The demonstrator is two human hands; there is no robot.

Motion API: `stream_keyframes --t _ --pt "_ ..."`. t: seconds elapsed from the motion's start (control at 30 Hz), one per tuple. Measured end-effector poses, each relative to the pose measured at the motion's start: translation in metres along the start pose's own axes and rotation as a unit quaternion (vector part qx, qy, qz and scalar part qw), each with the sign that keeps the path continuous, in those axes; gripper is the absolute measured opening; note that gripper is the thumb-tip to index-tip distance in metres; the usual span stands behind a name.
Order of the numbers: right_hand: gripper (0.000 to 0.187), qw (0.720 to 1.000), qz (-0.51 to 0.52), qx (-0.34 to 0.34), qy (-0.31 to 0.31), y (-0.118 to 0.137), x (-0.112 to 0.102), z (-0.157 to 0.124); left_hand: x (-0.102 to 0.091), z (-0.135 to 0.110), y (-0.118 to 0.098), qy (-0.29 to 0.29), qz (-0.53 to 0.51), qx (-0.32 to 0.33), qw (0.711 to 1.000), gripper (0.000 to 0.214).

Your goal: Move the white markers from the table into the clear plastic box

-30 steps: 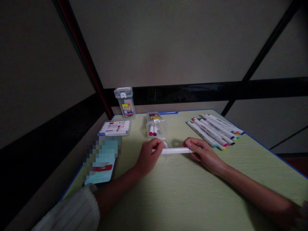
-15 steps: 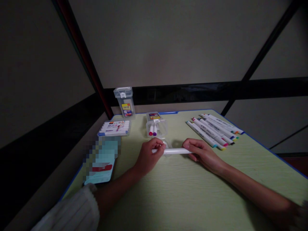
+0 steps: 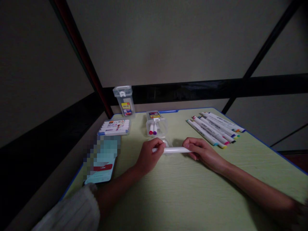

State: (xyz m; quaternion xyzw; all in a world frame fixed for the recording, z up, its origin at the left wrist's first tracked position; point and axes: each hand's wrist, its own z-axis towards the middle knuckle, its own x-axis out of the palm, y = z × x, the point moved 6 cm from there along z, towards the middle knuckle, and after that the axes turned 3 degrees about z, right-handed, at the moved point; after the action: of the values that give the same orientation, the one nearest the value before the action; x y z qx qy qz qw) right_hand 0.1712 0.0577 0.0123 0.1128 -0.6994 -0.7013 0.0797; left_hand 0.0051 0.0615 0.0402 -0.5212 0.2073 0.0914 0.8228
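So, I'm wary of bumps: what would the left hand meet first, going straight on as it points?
Probably the clear lid just beyond the left hand; depth is unclear, so it might pass above.

The marker (image 3: 176, 149) looks like smooth, glossy plastic.

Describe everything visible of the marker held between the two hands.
The white marker is slim and straight, with a glossy surface that looks like plastic. It is held roughly level, crosswise over the table. The left hand pinches it, a short stub showing beyond; the right hand covers its other end, so any coloring there is hidden.
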Motion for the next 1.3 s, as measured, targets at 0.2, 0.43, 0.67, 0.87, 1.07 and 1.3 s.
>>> stream_keyframes --t 0.2,0.43,0.67,0.87,1.07,1.3 --pt "0.025 1.0 0.012 0.002 0.001 -0.0022 0.0 0.0009 0.0001 -0.0002 -0.0014 0.001 0.0 0.0 1.0 0.019" --pt "0.026 1.0 0.011 0.001 0.007 -0.0022 -0.0006 -0.0001 0.0001 -0.0003 -0.0018 0.0 0.003 0.003 1.0 0.02" --pt "0.023 1.0 0.007 0.0 0.012 -0.0033 -0.0014 -0.0001 0.0 -0.0017 -0.0041 0.005 0.027 0.028 0.999 0.02" --pt "0.025 1.0 0.002 0.003 0.016 -0.0038 -0.0008 -0.0002 0.0002 -0.0016 -0.0044 0.005 0.044 0.036 0.998 0.02" --pt "0.025 1.0 -0.006 0.002 0.017 -0.002 -0.0005 -0.0004 -0.0003 -0.0018 -0.0057 0.005 0.047 0.038 0.998 0.021" --pt "0.026 1.0 -0.016 -0.007 0.022 -0.0026 -0.0018 -0.0012 -0.0008 -0.0019 -0.0064 0.006 0.048 0.036 0.998 0.021"
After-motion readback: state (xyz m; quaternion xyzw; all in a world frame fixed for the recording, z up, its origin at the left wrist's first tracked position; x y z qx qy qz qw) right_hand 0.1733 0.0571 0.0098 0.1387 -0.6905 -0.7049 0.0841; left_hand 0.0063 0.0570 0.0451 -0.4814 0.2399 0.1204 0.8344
